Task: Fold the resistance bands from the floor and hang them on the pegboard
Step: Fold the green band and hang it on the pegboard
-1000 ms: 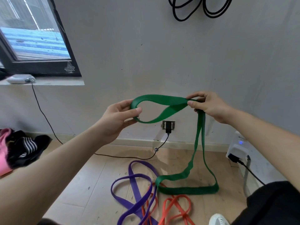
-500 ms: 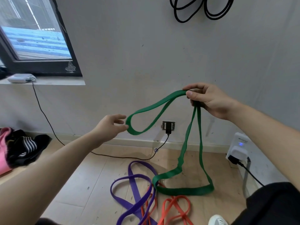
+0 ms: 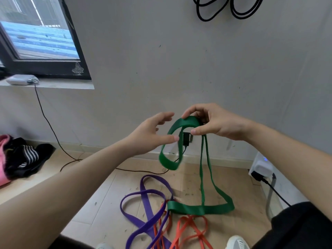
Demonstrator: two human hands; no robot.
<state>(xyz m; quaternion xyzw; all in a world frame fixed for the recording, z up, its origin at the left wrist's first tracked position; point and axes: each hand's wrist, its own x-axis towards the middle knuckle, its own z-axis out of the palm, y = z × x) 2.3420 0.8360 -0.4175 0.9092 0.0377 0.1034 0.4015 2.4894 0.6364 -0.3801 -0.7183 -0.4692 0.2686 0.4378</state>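
My right hand (image 3: 215, 124) grips the green resistance band (image 3: 201, 209) at its top, fingers and thumb curled round it in front of the wall. From that hand a short loop droops to the left and a long loop hangs down to the floor. My left hand (image 3: 149, 135) is open just left of the short loop, its thumb tip at the band's edge; whether they touch is unclear. A purple band (image 3: 143, 194) and orange bands (image 3: 190, 229) lie tangled on the floor below. No pegboard is in view.
Black looped bands (image 3: 206, 13) hang high on the wall. A wall socket with a plug (image 3: 186, 139) sits behind the green band. A white adapter (image 3: 260, 166) is at the right, clothes (image 3: 23, 157) at the left, and a small device (image 3: 19, 81) lies on the window sill.
My left hand has let go of the short loop, which now droops from my right hand. The right hand has come lower and leftward; the left hand has moved in close beside it.
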